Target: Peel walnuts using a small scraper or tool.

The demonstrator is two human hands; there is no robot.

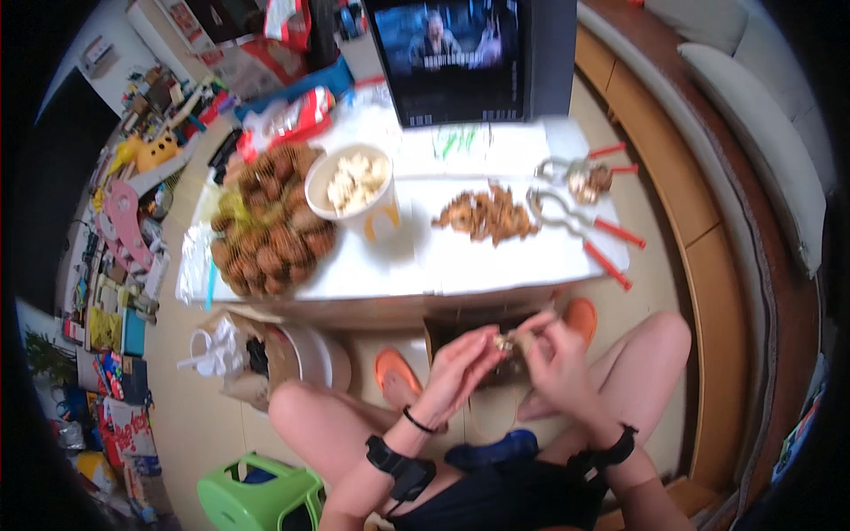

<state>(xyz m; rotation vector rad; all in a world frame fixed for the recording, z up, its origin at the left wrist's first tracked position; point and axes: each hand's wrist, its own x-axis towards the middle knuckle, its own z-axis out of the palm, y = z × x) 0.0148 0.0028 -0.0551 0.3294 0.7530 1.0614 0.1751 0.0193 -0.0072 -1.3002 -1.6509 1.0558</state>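
My left hand (468, 358) and my right hand (551, 352) meet over a dark box (451, 328) beneath the table's front edge. Between their fingertips is a small pale nut piece (503, 342), held by both. On the white-covered table (398, 272) stands a paper tub (382, 219) of pale kernels (358, 179). Left of it lie mesh bags of brown walnuts (272, 249); to its right is a heap of brown shell-like pieces (488, 216). Two red-handled metal nutcrackers (604, 229) lie at the right end, one beside cracked nuts (588, 184).
A screen (455, 60) stands at the table's back. Below left are a lined bin (292, 352) with crumpled white waste and a green plastic stool (259, 494). A wooden-based sofa (704, 265) runs along the right. Many toys and boxes line the far left.
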